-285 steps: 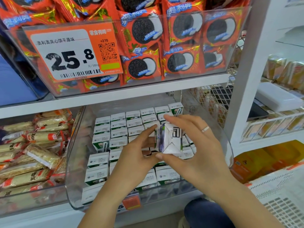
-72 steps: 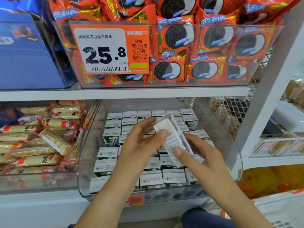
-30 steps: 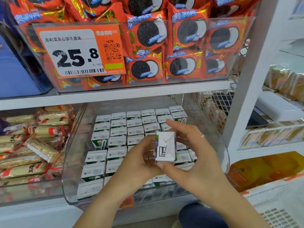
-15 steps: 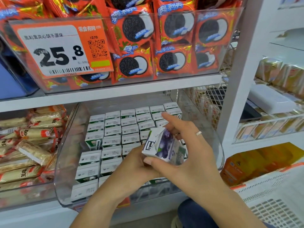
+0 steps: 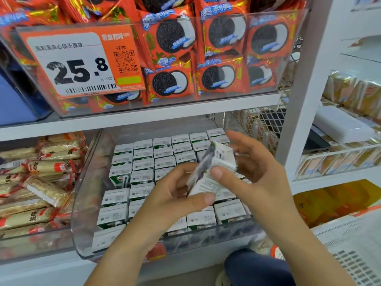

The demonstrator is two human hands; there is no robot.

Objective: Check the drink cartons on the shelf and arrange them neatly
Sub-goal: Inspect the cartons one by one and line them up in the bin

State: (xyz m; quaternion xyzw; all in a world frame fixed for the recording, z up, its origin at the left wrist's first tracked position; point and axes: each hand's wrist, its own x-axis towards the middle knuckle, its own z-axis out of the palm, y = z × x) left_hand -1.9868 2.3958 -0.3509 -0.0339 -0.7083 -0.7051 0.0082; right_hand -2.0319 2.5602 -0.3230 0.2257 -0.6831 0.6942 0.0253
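Small white-and-purple drink carton [image 5: 214, 170]: tilted, long axis leaning far-right, pinched between left hand [image 5: 175, 197] and right hand [image 5: 257, 174], above the near-right rows of the clear plastic bin [image 5: 86, 203].

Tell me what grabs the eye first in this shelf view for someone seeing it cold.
The big orange price tag reading 25.8 stands out, stuck on the clear upper bin of red cookie packs. Below it, in the middle, the left hand and right hand hold one tilted drink carton above a clear bin filled with rows of white cartons.
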